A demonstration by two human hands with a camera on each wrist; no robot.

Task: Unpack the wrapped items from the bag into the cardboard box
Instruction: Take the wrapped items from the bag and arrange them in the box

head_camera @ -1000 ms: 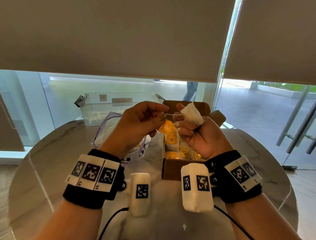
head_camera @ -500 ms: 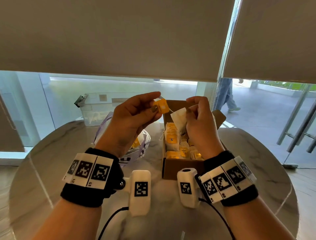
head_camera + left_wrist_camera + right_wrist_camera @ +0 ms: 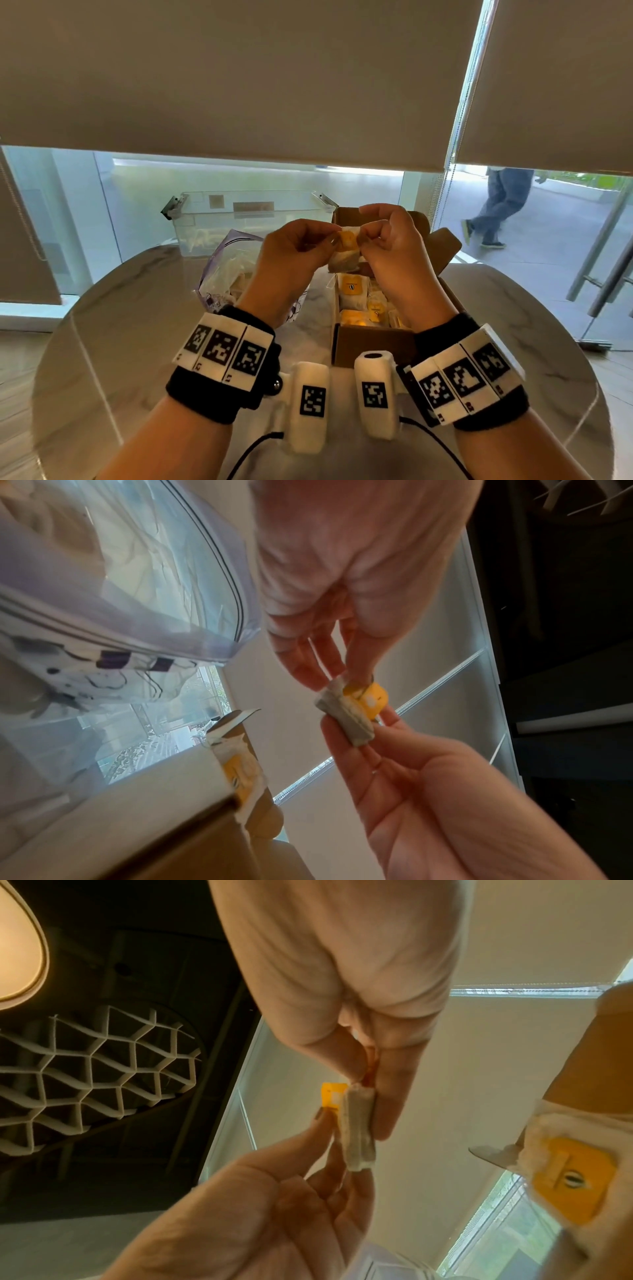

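Both hands hold one wrapped sachet [image 3: 344,262], white with a yellow tag [image 3: 347,240], in the air above the far end of the open cardboard box [image 3: 370,346]. My left hand [image 3: 330,241] pinches the tag against the sachet's top from the left. My right hand [image 3: 364,236] pinches the sachet from the right. In the left wrist view the sachet [image 3: 346,721] and tag [image 3: 371,699] sit between both sets of fingertips. In the right wrist view the sachet [image 3: 358,1129] shows edge-on. Several tagged sachets [image 3: 352,286] lie in the box. The clear zip bag [image 3: 226,270] lies left of it.
A clear plastic tub [image 3: 239,219] stands behind the bag at the round marble table's [image 3: 137,342] far edge. Roller blinds and glass panes lie beyond. A person [image 3: 500,205] walks past outside at the right.
Half a second ago my left hand held the yellow tag apart from the sachet in my right hand. The hands have since come together, and the tag now lies against the sachet.
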